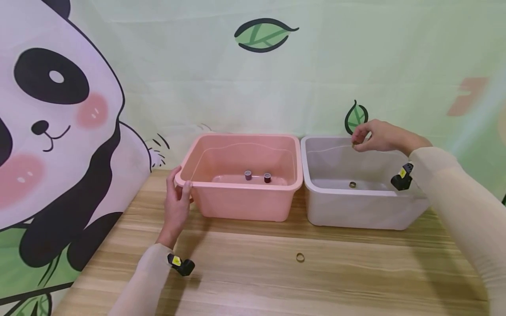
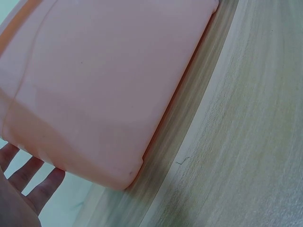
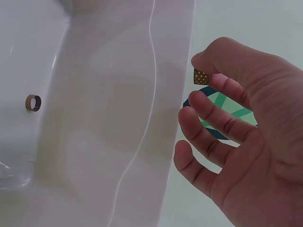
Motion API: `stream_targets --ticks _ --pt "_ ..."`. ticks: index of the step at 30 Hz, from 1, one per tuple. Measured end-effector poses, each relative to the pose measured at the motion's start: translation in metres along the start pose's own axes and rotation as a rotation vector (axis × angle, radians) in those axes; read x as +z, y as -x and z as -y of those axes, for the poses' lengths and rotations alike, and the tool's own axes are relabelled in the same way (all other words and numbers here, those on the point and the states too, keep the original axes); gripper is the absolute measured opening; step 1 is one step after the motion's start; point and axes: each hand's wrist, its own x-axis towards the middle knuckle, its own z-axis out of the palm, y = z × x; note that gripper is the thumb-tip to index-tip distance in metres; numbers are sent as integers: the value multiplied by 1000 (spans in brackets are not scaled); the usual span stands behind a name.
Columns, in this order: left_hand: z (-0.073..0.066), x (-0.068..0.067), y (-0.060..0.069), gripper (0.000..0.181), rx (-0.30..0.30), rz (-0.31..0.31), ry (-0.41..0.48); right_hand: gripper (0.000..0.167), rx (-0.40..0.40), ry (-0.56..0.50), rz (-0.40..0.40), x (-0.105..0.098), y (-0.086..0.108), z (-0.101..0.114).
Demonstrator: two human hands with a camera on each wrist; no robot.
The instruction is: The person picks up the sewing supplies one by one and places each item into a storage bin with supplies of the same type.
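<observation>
My left hand (image 1: 175, 211) grips the front left corner of a pink plastic bin (image 1: 241, 204), thumb on the front and fingers along the side. Two small dark cylinder-like pieces, one greyish (image 1: 248, 176) and one dark red (image 1: 267, 179), lie inside it. Above the light grey bin (image 1: 356, 213), my right hand (image 1: 382, 135) pinches a gold ring with a dotted band (image 3: 201, 77) between thumb and index finger; its other fingers are loosely bent. Another dotted ring (image 3: 28, 103) rests on that bin's floor.
A plain-looking gold ring (image 1: 300, 261) lies on the wooden table (image 1: 245, 281) in front of the bins. Both bins stand side by side against a printed cloth backdrop (image 1: 189, 66) with a panda and leaves.
</observation>
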Motion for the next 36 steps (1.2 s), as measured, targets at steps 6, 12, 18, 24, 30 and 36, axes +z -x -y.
stream_targets --ticks 6,12,18,24,30,36 --pt "-1 1 0 57 12 2 7 21 22 -1 5 -1 2 0" --pt "-1 1 0 56 18 1 12 38 56 12 31 -4 5 1" --pt "-1 1 0 56 11 -1 6 46 60 13 42 -6 6 1" --pt "-17 2 4 57 -6 11 3 47 68 11 45 -6 7 -1" --pt "-41 2 12 59 -22 29 -24 47 64 17 42 -6 8 -1" --pt "-35 1 10 58 -26 25 -6 45 38 20 22 -6 9 2"
